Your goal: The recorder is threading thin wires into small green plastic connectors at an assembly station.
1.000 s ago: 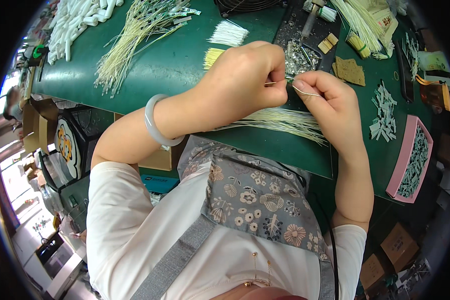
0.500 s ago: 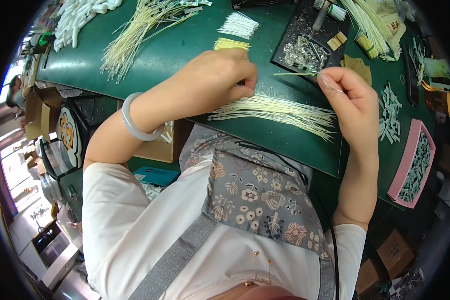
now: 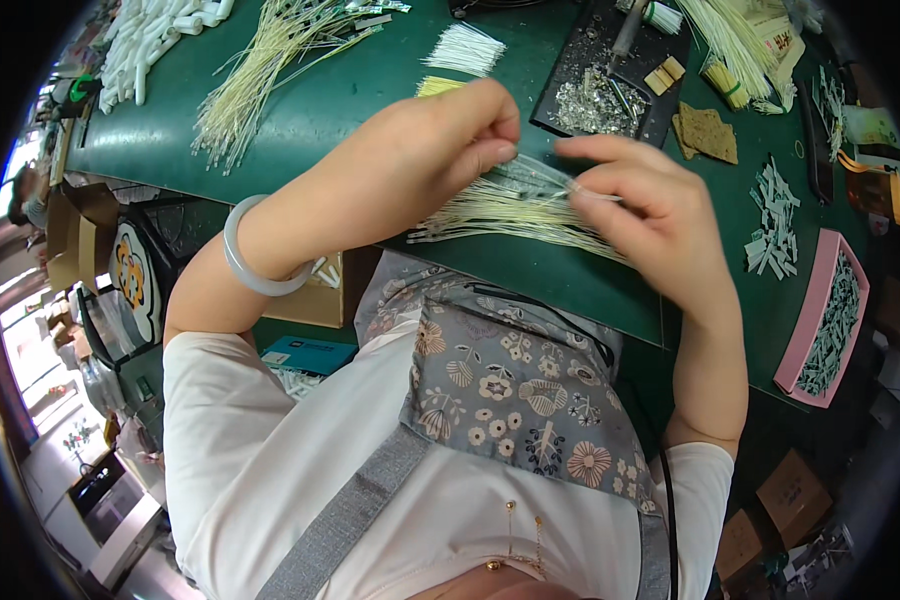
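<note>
My left hand [image 3: 455, 140], with a pale bangle [image 3: 238, 245] on its forearm, pinches one end of a thin pale wire [image 3: 545, 172] between thumb and fingertips. The wire is smeared by motion and runs across to my right hand [image 3: 645, 205]. There it passes between the thumb and bent fingers, while the index finger stretches out above. Just below both hands, a loose bundle of pale yellow wires [image 3: 510, 220] lies along the near edge of the green table [image 3: 300, 130]. Whatever is at the wire's right end is too blurred to make out.
Beyond my hands lie white wires [image 3: 467, 50] and a black tray [image 3: 555, 105] of small metal parts [image 3: 600, 105]. At right are grey-green strips [image 3: 773, 220] and a pink box [image 3: 798, 340] filled with similar pieces. More wires [image 3: 255, 75] and white tubes [image 3: 150, 40] sit far left.
My right hand has moved left, toward my left hand, and its index finger has stretched out. The wire now spans between both hands; before, the right hand held one out by the tray.
</note>
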A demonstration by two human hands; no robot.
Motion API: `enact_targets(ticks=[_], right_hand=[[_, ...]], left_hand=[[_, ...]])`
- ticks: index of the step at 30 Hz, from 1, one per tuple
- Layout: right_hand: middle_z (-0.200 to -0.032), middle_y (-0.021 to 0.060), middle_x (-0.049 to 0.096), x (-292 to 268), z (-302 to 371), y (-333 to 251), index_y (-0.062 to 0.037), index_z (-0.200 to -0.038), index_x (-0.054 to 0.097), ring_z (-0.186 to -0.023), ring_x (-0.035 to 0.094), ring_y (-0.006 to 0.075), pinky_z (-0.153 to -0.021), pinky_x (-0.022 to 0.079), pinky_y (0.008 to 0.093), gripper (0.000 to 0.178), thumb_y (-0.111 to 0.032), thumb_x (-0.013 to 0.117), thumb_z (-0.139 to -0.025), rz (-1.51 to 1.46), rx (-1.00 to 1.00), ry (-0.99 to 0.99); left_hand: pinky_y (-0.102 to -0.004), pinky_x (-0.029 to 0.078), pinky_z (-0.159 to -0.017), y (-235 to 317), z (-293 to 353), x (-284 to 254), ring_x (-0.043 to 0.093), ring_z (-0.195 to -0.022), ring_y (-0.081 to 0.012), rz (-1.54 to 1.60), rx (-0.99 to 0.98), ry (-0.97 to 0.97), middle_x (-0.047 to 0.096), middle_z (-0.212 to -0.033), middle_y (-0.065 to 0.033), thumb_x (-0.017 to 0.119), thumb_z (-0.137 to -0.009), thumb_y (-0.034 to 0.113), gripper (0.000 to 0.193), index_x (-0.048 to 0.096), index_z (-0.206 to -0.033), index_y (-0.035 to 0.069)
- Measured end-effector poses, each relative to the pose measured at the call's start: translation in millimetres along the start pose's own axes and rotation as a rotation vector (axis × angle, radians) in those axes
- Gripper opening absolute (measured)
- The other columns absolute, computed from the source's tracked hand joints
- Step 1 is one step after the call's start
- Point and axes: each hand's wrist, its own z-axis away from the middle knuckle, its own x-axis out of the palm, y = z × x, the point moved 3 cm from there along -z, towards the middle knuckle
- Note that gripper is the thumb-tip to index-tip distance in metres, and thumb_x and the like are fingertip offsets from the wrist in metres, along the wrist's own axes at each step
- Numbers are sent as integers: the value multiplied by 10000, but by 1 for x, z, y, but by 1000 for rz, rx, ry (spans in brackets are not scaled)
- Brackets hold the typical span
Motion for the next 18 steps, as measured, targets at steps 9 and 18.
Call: enact_targets(ticks=[9,18], right_hand=[[-849,90,612,0,5,3,-29,-792,610,-712,601,262,-599,486,323,62,-84,607,-764,182,-107,-76],[-823,89,578,13,0,-10,-41,-792,580,-698,581,275,-580,473,338,55,-83,598,-763,136,-219,-152]], left_hand=[[-242,432,-673,-3,14,-51,551,-745,-132,-26,-114,26,558,-792,-45,592,-824,59,140,554,-945,1],[-279,429,-558,15,-9,6,557,-626,-204,25,116,-102,568,-707,-90,640,-797,116,134,572,-860,19]])
